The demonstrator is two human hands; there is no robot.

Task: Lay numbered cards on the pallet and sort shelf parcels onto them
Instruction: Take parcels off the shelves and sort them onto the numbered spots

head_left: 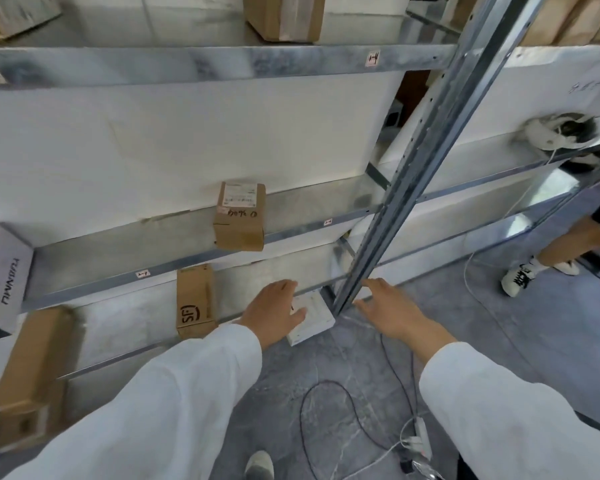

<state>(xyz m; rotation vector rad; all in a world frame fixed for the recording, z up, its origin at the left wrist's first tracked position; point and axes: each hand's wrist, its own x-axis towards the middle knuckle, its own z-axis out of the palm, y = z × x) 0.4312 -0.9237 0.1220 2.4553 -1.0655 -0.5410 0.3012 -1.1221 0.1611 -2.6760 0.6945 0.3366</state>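
Two hands were counted, a left hand point(274, 308) and a right hand point(390, 306), one small white box point(314, 323) beneath the left hand, two brown parcels point(194, 303) point(32, 375) to its left, two more brown parcels point(239, 216) point(281, 15) above it, one large white box point(0, 271) far left, one metal upright point(413, 168) between the hands.

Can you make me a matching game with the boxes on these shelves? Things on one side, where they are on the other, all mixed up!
Things
1. labelled brown parcel
2. SF box
3. white box
4. white reel

Places
A. under the left hand
B. on a shelf in the right-hand bay
C. standing on the middle shelf
D. one shelf lower, left of the left hand

Pairs: 1-C, 2-D, 3-A, 4-B
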